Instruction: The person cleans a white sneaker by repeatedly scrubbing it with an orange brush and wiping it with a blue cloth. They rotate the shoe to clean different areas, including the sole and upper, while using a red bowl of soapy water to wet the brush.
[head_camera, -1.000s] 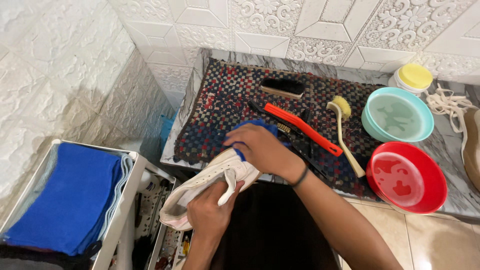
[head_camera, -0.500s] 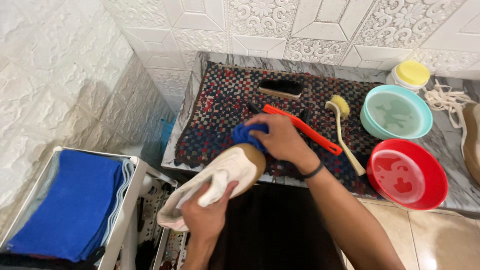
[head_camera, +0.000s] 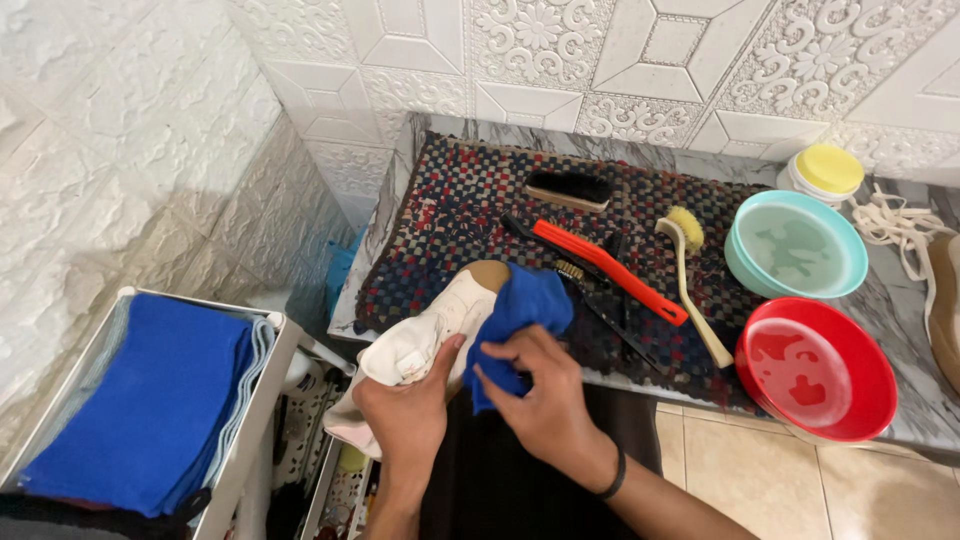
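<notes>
1. Nearest the camera, at the worktop's front edge: the left hand (head_camera: 410, 420) is clenched around the toe end of a white shoe (head_camera: 435, 335), holding it clear of the floor, partly over the edge of the mat (head_camera: 450, 215).
2. The right hand (head_camera: 545, 400), a dark band at its wrist, has its fingers (head_camera: 500, 385) bunched on a blue cloth (head_camera: 520, 315), which is pressed against the shoe's upper near the opening.
3. Judgement on the wiping in hand: the left grip should remain firm so the shoe does not twist under pressure; the cloth is best kept folded into a pad and drawn along the upper in short strokes, with a clean face turned outward as it soils.
4. Orientation: the shoe's long axis runs on a diagonal, lower left to upper right. The toe points down and left toward the person; the heel and tan-lined opening point up and right toward the wall. The sole appears to face left and downward, though this is partly hidden.
5. To the left, lower down: a white rack (head_camera: 250, 440) holding folded blue towels (head_camera: 150, 400).
6. Further out on the mat: an orange brush (head_camera: 610, 272), a long brush with a yellow head (head_camera: 690, 290), and a dark block brush (head_camera: 567, 190).
7. Furthest right: a red bowl (head_camera: 815, 370), a teal bowl (head_camera: 795, 245), a yellow-lidded tub (head_camera: 825, 172), and loose white laces (head_camera: 900, 220).
</notes>
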